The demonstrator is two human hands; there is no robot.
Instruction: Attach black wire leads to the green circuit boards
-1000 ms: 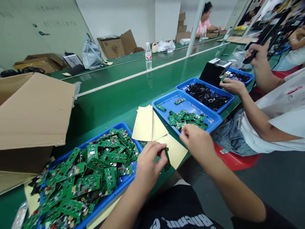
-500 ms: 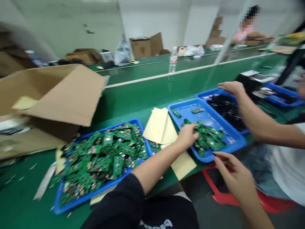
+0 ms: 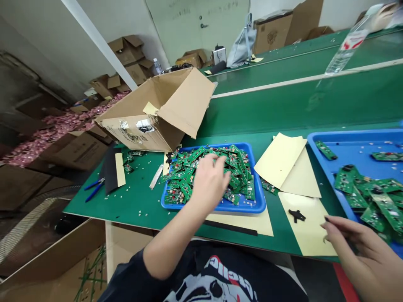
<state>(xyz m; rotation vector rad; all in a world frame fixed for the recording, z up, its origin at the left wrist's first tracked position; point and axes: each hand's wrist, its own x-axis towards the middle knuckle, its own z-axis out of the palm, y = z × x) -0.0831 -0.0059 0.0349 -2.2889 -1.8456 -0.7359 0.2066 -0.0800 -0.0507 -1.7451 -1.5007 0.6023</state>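
My left hand [image 3: 209,178] reaches over a heap of green circuit boards [image 3: 241,167] in a blue tray [image 3: 260,205]. Its fingers are apart and slightly bent; whether the fingertips touch a board is hidden. At the lower right, my right hand [image 3: 359,247] has thumb and index finger pinched, with a small black piece [image 3: 326,218] at the tips. Beside it, more black pieces [image 3: 296,216] lie on a cream paper sheet [image 3: 310,239]. A second blue tray [image 3: 324,161] on the right holds another pile of circuit boards [image 3: 378,201].
An open cardboard box [image 3: 132,130] stands behind the left tray. Blue-handled pliers [image 3: 94,188] and a black strip [image 3: 110,172] lie at the left. Cream sheets [image 3: 280,161] sit between the trays. A water bottle [image 3: 346,52] stands on the ledge.
The view has swung left. My left hand has moved from the right tray's boards to the left tray's heap. My right hand is now beside the paper sheet; the co-worker's arm is out of view.
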